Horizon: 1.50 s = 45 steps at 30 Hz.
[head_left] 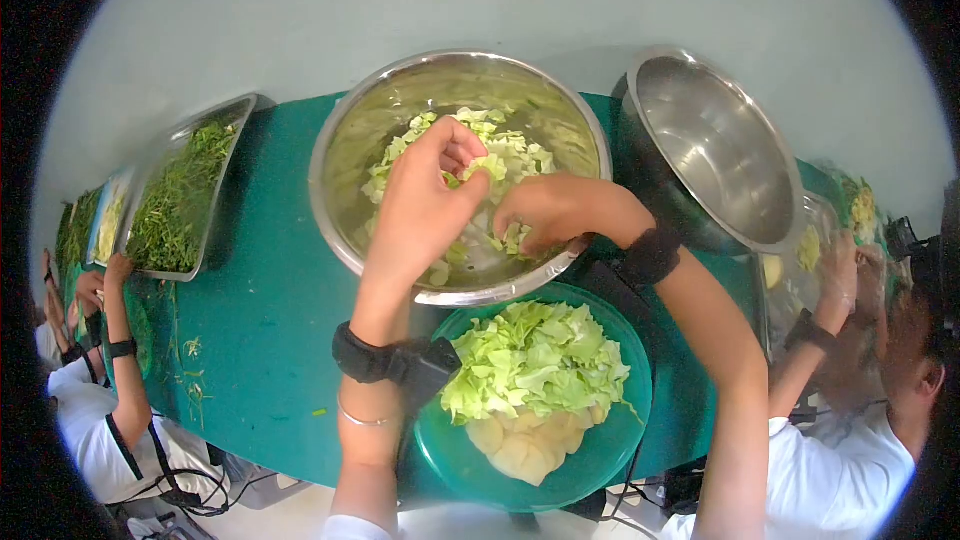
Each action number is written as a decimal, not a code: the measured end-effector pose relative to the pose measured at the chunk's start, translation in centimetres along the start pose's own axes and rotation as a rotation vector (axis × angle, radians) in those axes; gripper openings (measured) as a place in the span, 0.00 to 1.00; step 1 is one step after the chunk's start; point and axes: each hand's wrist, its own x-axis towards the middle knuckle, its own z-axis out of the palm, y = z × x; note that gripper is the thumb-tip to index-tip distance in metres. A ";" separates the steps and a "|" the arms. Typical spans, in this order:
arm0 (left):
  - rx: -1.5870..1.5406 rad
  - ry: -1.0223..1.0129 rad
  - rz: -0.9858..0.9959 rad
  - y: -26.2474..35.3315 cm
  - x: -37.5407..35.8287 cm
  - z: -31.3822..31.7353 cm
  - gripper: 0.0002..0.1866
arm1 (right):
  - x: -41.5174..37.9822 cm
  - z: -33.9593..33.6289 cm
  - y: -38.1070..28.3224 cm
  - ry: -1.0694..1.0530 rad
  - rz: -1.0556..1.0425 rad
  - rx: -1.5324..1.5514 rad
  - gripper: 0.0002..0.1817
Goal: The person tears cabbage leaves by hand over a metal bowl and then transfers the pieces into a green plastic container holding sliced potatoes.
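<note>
My left hand (440, 172) is over a large steel bowl (335, 230), its thumb and fingers pinched on a small piece of lettuce (487, 166). Lower and to the right, my right hand (565, 208) reaches over the bowl's near rim with fingers curled downward around another bit of lettuce (513, 239). Torn lettuce pieces (525, 155) lie inside the bowl below both hands. Right in front of me, under my wrists, a green plastic basin (630, 445) holds a heap of lettuce leaves (540, 360) with pale yellowish pieces (525, 440) at its near side.
An empty steel bowl (715, 150) tilts at the right on the green table (270, 340). To the left is a clear tray (205, 245) of chopped greens (185, 200). One person (100, 420) works at the left, another (840, 450) at the right. Black cables hang near the basin.
</note>
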 end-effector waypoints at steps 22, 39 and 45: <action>0.103 0.073 0.048 0.0 -0.1 -0.4 0.07 | 1.8 1.2 2.0 0.795 -0.301 0.122 0.10; 0.112 0.000 -0.010 0.4 -0.1 -0.8 0.08 | 1.7 1.2 1.7 0.754 -0.253 0.213 0.06; 0.103 0.002 0.038 -0.2 0.0 -0.6 0.08 | 1.2 1.1 1.5 0.706 -0.224 0.213 0.07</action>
